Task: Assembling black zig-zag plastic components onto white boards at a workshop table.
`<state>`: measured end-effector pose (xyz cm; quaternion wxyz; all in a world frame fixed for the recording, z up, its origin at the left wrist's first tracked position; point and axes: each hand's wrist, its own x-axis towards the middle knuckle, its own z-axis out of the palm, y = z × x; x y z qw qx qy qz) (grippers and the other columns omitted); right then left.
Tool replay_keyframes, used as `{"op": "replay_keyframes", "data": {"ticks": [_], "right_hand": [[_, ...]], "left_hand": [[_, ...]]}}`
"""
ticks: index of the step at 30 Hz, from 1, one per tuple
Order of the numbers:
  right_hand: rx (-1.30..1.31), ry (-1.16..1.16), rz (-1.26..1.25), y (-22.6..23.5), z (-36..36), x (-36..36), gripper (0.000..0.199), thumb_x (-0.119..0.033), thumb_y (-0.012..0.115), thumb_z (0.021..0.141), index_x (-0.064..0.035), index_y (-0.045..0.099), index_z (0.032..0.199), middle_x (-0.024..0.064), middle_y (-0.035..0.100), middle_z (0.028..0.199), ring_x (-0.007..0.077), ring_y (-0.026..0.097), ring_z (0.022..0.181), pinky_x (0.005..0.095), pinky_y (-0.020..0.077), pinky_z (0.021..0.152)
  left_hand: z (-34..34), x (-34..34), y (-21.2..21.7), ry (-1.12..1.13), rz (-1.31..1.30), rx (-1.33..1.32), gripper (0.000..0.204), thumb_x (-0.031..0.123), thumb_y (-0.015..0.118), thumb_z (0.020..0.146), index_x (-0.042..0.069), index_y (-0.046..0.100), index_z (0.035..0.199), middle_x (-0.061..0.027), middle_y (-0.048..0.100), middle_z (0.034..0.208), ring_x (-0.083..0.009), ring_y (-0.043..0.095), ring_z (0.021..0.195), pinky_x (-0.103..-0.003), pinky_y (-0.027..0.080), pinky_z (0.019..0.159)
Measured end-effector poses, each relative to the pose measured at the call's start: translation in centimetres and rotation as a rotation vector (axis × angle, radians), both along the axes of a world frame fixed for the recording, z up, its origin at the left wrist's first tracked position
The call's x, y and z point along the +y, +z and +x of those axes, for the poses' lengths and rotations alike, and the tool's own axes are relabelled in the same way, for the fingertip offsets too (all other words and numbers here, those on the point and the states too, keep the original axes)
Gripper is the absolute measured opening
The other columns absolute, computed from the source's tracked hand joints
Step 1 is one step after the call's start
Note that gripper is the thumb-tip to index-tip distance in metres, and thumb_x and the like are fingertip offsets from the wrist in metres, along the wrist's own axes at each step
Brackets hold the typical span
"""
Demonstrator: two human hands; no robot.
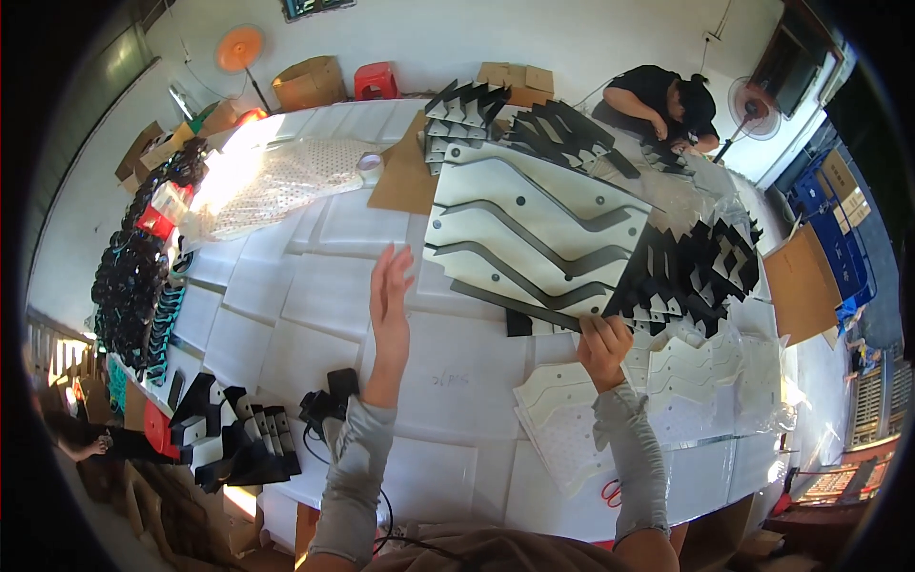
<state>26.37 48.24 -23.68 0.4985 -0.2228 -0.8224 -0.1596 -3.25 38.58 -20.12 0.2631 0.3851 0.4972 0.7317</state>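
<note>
White panel (pixel 538 215), corner in right hand (pixel 604 349); left hand (pixel 389 307) raised, empty.

The white panel (pixel 553 229) partly hides black pieces (pixel 562 133) near the tabletop's (pixel 448 334) far edge; the co-worker's fingers (pixel 680 148) seem too small to tell.

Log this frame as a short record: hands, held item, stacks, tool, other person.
left hand: raised over the white table, open, nothing in it
right hand: gripping the panel's near right corner
panel: white, black zigzag bands, tilted
right stack: bent black-and-white parts
left stack: similar parts, near table edge
tool: red-handled scissors beside right forearm
co-worker: far right, head bent down
</note>
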Motion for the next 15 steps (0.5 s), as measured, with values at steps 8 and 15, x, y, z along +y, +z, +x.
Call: {"op": "replay_keyframes", "data": {"ticks": [8,15], "right_hand": [[0.001,0.041,-0.023,0.7,1.0,-4.8,0.022,0.002,0.064,0.063,-0.0018,0.066,0.084,0.0082,0.059,0.078,0.0224,0.052,0.059,0.0312,0.0399,0.047],[0.101,0.084,-0.138,0.2,0.8,-5.7,0.024,0.006,0.063,0.061,-0.0014,0.066,0.084,0.0088,0.059,0.078,0.0245,0.054,0.062,0.0318,0.0427,0.051]], "left_hand": [[-1.9,2.3,11.7,-0.142,-0.045,-0.027,0.044,0.033,0.046,0.097,0.004,0.05,0.13,-0.0093,0.057,0.124,-0.0182,0.058,0.107,-0.031,0.045,0.091],[-1.2,0.3,13.5,-0.141,0.012,0.021,0.027,0.023,0.057,0.092,0.005,0.066,0.111,-0.0035,0.067,0.095,-0.0073,0.06,0.081,-0.021,0.048,0.073]]}}
